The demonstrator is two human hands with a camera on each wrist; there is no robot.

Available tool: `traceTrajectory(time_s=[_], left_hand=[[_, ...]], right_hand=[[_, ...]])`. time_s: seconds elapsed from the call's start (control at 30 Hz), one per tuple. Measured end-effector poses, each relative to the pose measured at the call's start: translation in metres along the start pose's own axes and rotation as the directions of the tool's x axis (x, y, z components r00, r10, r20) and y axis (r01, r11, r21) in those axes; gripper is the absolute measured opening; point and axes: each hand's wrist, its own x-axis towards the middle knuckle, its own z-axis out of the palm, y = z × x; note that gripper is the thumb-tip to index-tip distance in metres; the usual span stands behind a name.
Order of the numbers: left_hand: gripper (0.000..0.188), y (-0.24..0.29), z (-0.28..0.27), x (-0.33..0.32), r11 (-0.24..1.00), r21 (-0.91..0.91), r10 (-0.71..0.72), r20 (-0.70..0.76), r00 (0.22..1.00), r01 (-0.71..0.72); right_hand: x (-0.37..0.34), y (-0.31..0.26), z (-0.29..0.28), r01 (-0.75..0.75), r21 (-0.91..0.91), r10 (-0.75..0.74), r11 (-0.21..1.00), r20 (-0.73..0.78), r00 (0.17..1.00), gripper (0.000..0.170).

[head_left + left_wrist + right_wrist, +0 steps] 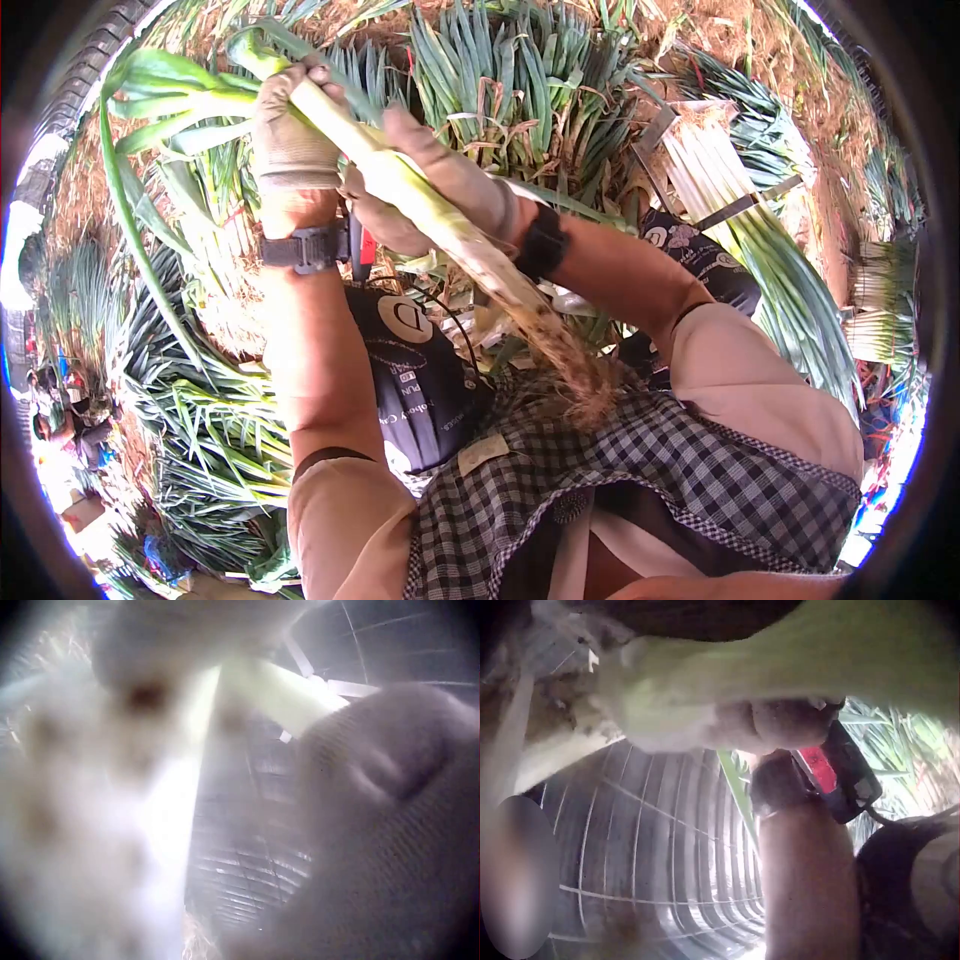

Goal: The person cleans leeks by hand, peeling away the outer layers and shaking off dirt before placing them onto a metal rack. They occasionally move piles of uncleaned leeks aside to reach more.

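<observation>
Checked apron (650, 465); left hand (292, 130) and right hand (455, 188) grip 1 leek (480, 255).

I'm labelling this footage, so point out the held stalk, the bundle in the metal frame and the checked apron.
Held stalk (436, 212): head view, its pale green middle.
Bundle (714, 166): head view, its white stems.
Checked apron (645, 470): head view, its lower front.

we seem to be in a covered growing or packing space for green onions, since bundled leafy stalks (500, 80) surround us on straw-strewn ground (690, 30) and ribbed, sheet-like roofing (660, 817) curves overhead.
</observation>
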Motion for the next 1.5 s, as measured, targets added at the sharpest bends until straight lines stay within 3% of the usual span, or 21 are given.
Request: traceTrajectory(time_s=[0.03,0.1,0.17,0.23,0.33,0.4,0.5,0.6,0.67,0.7,0.77,0.83,0.87,0.93,0.97,1.0,1.07,1.17,1.23,1.33,1.5], left_hand=[[0.016,-0.001,0.006,-0.005,1.0,-0.001,-0.002,-0.037,0.999,0.002],[0.016,-0.004,0.007,-0.011,1.0,-0.001,-0.008,0.017,1.0,0.008],[0.016,-0.009,0.007,-0.018,0.972,0.234,-0.017,0.055,0.998,0.004],[0.015,-0.014,-0.001,-0.009,0.979,0.201,-0.046,0.031,0.998,0.039],[0.01,0.004,-0.026,0.017,0.999,0.013,-0.048,-0.055,0.997,0.048],[0.006,0.005,-0.065,0.036,0.999,-0.032,0.001,-0.137,0.991,-0.006],[0.005,0.009,-0.097,0.045,0.991,0.088,0.128,-0.347,0.929,-0.104],[0.011,0.014,-0.185,0.075,0.982,0.178,0.144,-0.468,0.872,-0.067],[0.015,0.031,-0.209,0.057,0.979,0.197,0.07,-0.565,0.822,0.052],[0.015,0.035,-0.246,0.062,0.985,0.167,0.058,-0.591,0.804,0.051],[0.017,0.035,-0.245,0.045,0.957,0.288,0.176,-0.646,0.743,0.024],[0.026,0.05,-0.276,0.046,0.909,0.4,0.209,-0.677,0.706,0.114],[0.026,0.06,-0.29,0.047,0.909,0.405,0.222,-0.673,0.706,0.1],[0.03,0.075,-0.299,0.035,0.922,0.381,0.341,-0.724,0.6,-0.064],[0.031,0.072,-0.293,0.026,0.931,0.27,0.364,-0.648,0.669,-0.245],[0.031,0.075,-0.285,0.023,0.94,0.28,0.329,-0.584,0.742,-0.196],[0.03,0.079,-0.245,0.015,0.949,0.228,0.306,-0.489,0.817,-0.219],[0.028,0.074,-0.186,0.007,0.815,0.512,0.433,-0.229,0.872,-0.27],[0.027,0.069,-0.14,0.002,0.918,0.109,0.396,-0.235,0.888,-0.38],[0.028,0.061,-0.111,-0.009,0.909,0.093,0.416,-0.141,0.899,-0.406],[0.034,0.043,-0.057,-0.023,0.932,0.12,0.347,-0.025,0.938,-0.342]], right_hand=[[0.003,-0.004,-0.004,0.034,-0.017,-0.028,0.999,0.25,0.968,0.063],[-0.021,0.007,0.016,0.061,-0.397,-0.159,0.916,-0.22,0.962,0.06],[-0.037,0.024,0.011,0.054,-0.403,-0.181,0.914,-0.284,0.942,0.058],[-0.058,0.032,0.012,-0.002,-0.241,-0.071,0.971,-0.293,0.954,0.057],[-0.111,0.04,0.031,-0.167,-0.508,-0.014,0.845,-0.333,0.943,0.059],[-0.141,0.028,0.033,-0.241,-0.467,0.093,0.851,-0.318,0.944,0.063],[-0.181,0.011,0.052,-0.296,0.095,0.302,0.951,-0.498,0.813,0.055],[-0.237,-0.011,0.06,-0.515,-0.732,0.159,0.446,-0.502,0.85,0.049],[-0.24,-0.043,0.088,-0.776,-0.576,0.374,0.257,-0.681,0.63,0.05],[-0.234,-0.06,0.107,-0.93,-0.356,0.451,0.092,-0.818,0.357,0.049],[-0.251,-0.071,0.119,-0.872,-0.455,0.48,0.179,-0.733,0.482,0.044],[-0.26,-0.085,0.137,-0.942,-0.335,0.537,0.02,-0.791,0.293,0.043],[-0.282,-0.085,0.137,-0.937,-0.348,0.533,0.02,-0.79,0.304,0.043],[-0.345,-0.076,0.135,-0.77,-0.538,-0.047,0.342,-0.828,0.558,0.035],[-0.371,-0.066,0.134,-0.632,-0.644,-0.358,0.431,-0.765,0.536,0.031],[-0.361,-0.06,0.129,-0.627,-0.646,-0.367,0.435,-0.763,0.532,0.031],[-0.298,-0.053,0.11,-0.611,-0.722,-0.354,0.325,-0.692,0.629,0.037],[-0.227,-0.036,0.053,-0.591,-0.656,-0.019,-0.469,-0.662,0.749,0.039],[-0.206,-0.028,0.022,-0.386,-0.668,-0.131,-0.637,-0.399,0.908,0.035],[-0.157,-0.045,0.039,-0.285,-0.896,-0.392,-0.34,-0.14,0.909,0.027],[-0.076,-0.048,0.032,-0.213,-0.784,-0.546,-0.583,0.184,0.817,0.034]])
